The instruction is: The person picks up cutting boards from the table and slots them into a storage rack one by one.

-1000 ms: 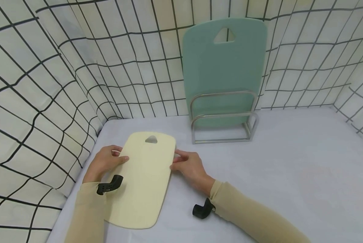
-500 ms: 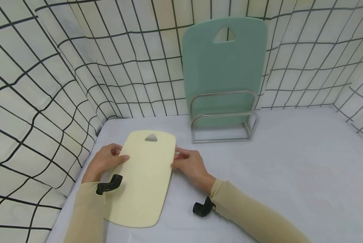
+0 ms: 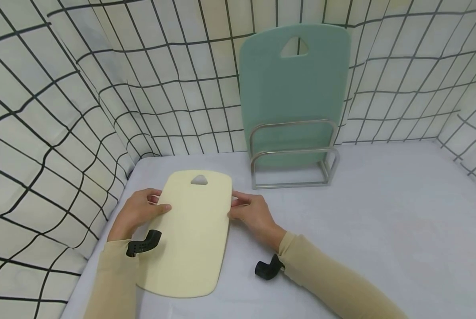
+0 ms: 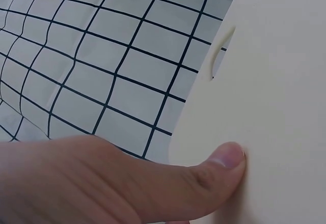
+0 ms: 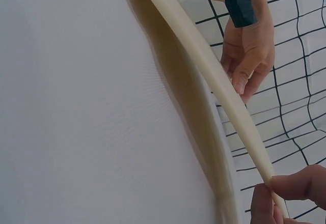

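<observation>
A cream cutting board (image 3: 190,235) with a handle hole near its far end is held between both hands at the left of the table. My left hand (image 3: 140,208) grips its left edge, thumb lying on the upper face; in the left wrist view the thumb (image 4: 219,173) presses the pale surface. On the opposite edge, my right hand (image 3: 255,217) pinches the board between thumb and fingers. The right wrist view shows the board's edge (image 5: 224,89) raised over the white table, with a gap and a brownish shadow beneath it.
A green cutting board (image 3: 295,88) stands upright in a metal wire rack (image 3: 291,185) at the back of the white-covered table (image 3: 381,221). White walls with a dark grid pattern (image 3: 174,97) enclose the back and sides.
The cream board has turned slightly, its near end and right edge shifting a little to the right. My right hand has moved slightly right with it; the left hand has hardly moved.
</observation>
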A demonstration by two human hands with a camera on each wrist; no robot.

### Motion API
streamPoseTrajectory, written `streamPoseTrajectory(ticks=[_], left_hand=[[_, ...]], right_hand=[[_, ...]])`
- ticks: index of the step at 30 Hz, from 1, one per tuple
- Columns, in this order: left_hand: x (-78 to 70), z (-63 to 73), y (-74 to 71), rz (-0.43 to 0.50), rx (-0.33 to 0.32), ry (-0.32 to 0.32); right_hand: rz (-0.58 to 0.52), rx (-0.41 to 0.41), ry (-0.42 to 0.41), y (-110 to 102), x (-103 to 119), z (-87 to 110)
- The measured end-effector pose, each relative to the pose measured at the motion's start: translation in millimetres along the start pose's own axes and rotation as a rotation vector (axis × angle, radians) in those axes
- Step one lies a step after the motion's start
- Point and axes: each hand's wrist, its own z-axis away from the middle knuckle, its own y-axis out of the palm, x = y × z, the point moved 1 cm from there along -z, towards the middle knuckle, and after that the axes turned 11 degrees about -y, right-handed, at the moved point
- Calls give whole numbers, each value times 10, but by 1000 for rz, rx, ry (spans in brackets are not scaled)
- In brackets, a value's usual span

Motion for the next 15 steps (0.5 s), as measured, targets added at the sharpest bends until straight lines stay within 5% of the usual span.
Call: streamPoseTrajectory(ticks=[15], left_hand=[[-35, 51, -33, 38, 38, 43]], right_hand=[[88, -18, -47, -34, 36, -28]])
